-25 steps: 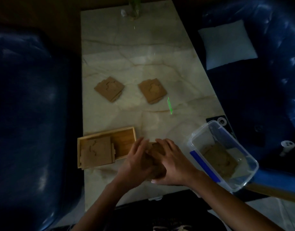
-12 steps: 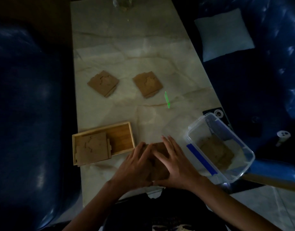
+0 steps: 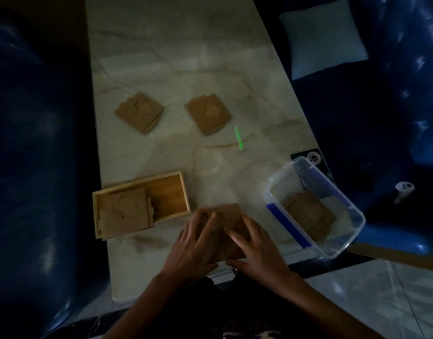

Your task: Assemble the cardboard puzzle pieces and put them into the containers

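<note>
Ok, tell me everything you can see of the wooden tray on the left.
The wooden tray is a shallow, light-coloured rectangular box with thin raised walls and no lid. It sits flat on the marble table near its left edge, slightly rotated, left of both hands and apart from them. A brown cardboard puzzle fills its left part, with one corner overhanging the near wall; the right part shows bare wood. Nothing else touches it.

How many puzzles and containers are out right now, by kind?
Puzzles: 5, two loose on the table, one in the wooden box, one in the plastic tub, one under both hands
Containers: 2, wooden box, plastic tub
Total: 7
</note>
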`<state>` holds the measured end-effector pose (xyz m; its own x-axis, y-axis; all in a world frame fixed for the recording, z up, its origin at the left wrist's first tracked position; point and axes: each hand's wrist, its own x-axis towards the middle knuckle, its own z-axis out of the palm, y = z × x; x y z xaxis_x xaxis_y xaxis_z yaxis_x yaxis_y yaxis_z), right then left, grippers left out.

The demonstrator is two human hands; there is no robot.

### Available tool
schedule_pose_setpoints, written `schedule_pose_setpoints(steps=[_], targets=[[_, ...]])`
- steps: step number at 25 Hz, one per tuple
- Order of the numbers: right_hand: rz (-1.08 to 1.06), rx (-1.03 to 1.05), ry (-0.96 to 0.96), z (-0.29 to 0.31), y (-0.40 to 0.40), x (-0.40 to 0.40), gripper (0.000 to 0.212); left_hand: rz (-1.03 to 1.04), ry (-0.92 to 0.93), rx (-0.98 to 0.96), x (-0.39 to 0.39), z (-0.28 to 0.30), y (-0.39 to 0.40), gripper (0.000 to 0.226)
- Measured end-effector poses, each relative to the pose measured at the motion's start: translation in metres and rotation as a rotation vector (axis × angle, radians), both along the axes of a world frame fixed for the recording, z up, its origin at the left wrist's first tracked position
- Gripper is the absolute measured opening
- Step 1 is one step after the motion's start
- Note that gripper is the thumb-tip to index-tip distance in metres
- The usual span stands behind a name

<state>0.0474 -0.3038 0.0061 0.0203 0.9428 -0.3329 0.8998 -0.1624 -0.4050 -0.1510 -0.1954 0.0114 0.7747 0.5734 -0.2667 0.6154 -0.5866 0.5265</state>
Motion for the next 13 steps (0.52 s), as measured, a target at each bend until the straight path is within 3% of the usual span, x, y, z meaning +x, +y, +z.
schedule_pose_setpoints(steps=[5,13], targets=[[-0.043,0.037,-0.001,-0.012,-0.007,-0.003,0.082,0.034,0.055,0.066,-0.007,-0.019,-0.012,0.107],[-0.013,-0.061,-0.091,-0.038,-0.006,-0.001,0.088,0.109,0.126,0.030,0.001,-0.040,-0.016,0.110]])
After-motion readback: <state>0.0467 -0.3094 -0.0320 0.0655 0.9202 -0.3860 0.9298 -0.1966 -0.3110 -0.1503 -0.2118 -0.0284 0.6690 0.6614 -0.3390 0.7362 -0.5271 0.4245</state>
